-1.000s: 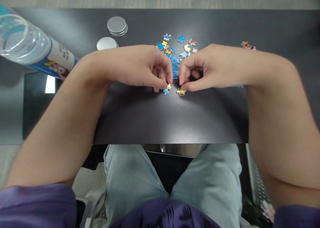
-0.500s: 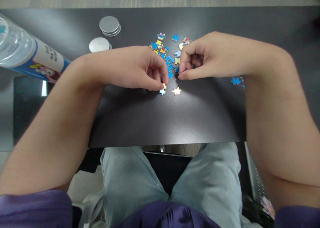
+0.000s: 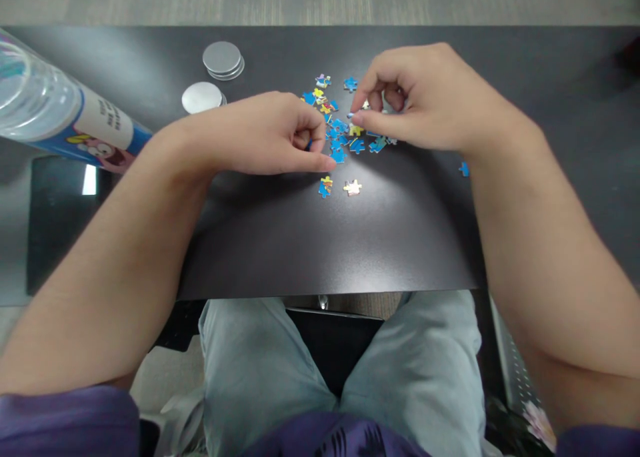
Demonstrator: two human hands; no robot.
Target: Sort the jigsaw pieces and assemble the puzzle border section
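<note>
Several jigsaw pieces (image 3: 337,129), mostly blue with some yellow, lie in a loose pile on the dark table (image 3: 310,243). My left hand (image 3: 280,135) is at the pile's left edge, thumb stretched toward a blue piece (image 3: 339,155), fingers curled and apart from the thumb, holding nothing visible. My right hand (image 3: 410,100) pinches a small pale-blue piece (image 3: 351,115) between thumb and index finger over the pile's right side. Nearer me lie a blue-yellow piece (image 3: 325,187) and a pale piece (image 3: 353,187), side by side and apart.
Grey discs are stacked (image 3: 223,57) at the back left, with a whitish disc stack (image 3: 201,97) nearer. A clear container with a blue printed label (image 3: 107,120) lies at the left, by a black tablet-like object (image 3: 57,223). A blue piece (image 3: 465,169) lies beside my right wrist.
My left thumb has come off the blue-yellow piece, and that hand has shifted slightly up. My right hand has moved up the pile, uncovering pieces, and now pinches one.
</note>
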